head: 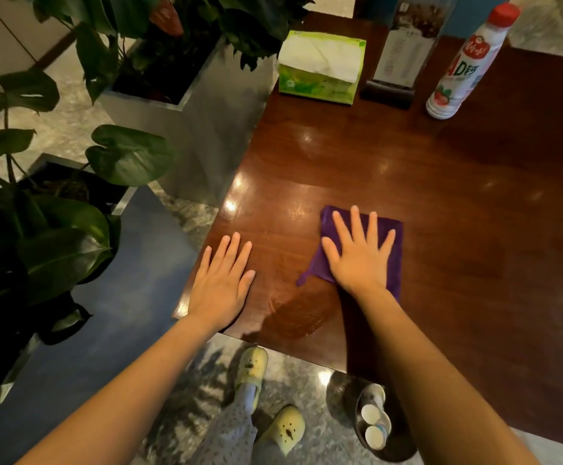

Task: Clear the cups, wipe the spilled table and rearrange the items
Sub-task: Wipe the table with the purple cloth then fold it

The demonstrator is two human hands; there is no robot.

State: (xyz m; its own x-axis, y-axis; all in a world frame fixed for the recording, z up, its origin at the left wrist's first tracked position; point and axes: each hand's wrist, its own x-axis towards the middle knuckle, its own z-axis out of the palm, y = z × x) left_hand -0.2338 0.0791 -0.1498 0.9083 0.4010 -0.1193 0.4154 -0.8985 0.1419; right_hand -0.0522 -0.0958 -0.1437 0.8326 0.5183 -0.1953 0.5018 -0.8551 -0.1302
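Your forearms (441,380) reach table (474,196): right hand (360,260), spread flat, presses purple cloth (396,263); left hand (221,283) flat, empty. Wet patch (298,315) at near edge could drip if swept outward.

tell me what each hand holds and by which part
Nothing gripped: the right hand presses flat on the middle of the purple cloth, the left hand lies flat on the table.

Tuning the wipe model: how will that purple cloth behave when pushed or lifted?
Probably floppy: the purple cloth lies flat under the right hand, with a loose corner trailing toward the wet patch. It likely slides easily on the glossy table, and may bunch unless pressed flat.
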